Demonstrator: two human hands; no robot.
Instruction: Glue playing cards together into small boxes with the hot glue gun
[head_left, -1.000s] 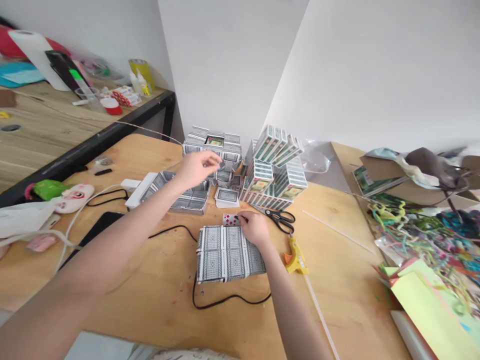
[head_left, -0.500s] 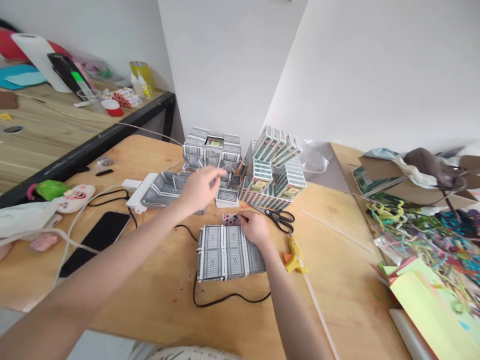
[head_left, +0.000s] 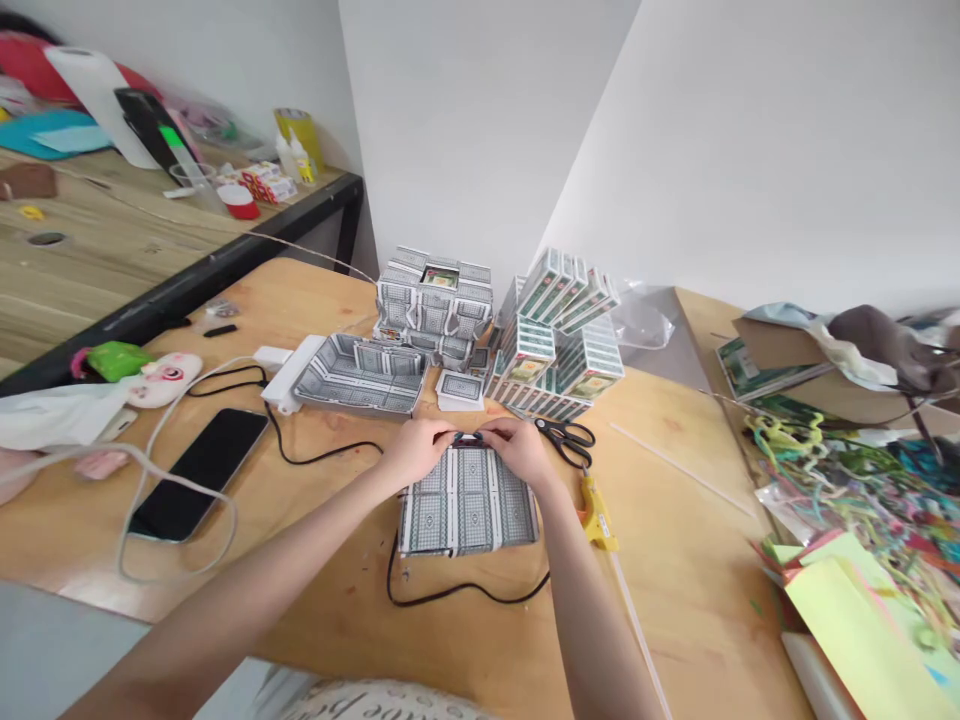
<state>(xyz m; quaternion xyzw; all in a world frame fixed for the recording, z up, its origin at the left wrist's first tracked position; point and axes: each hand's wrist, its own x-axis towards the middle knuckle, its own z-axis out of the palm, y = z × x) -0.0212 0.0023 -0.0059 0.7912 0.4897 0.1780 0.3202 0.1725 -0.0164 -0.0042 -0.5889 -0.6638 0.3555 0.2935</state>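
Note:
A playing card is pinched at both ends, my left hand on its left and my right hand on its right. The card is at the far edge of a flat panel covered in grey-backed playing cards; whether it touches the panel I cannot tell. Just beyond my hands lies a stack of cards, back side up. Left of that stack is an open tray made of cards. Behind stands a block covered in cards.
Card boxes are stacked at the back. Black scissors and a yellow glue gun lie right of my right hand. A black cable loops before the panel. A phone and power strip are left.
My left hand has come down from above the open tray to the card, now pinching its left end. My right hand stays on the card, which has tilted so its face shows less.

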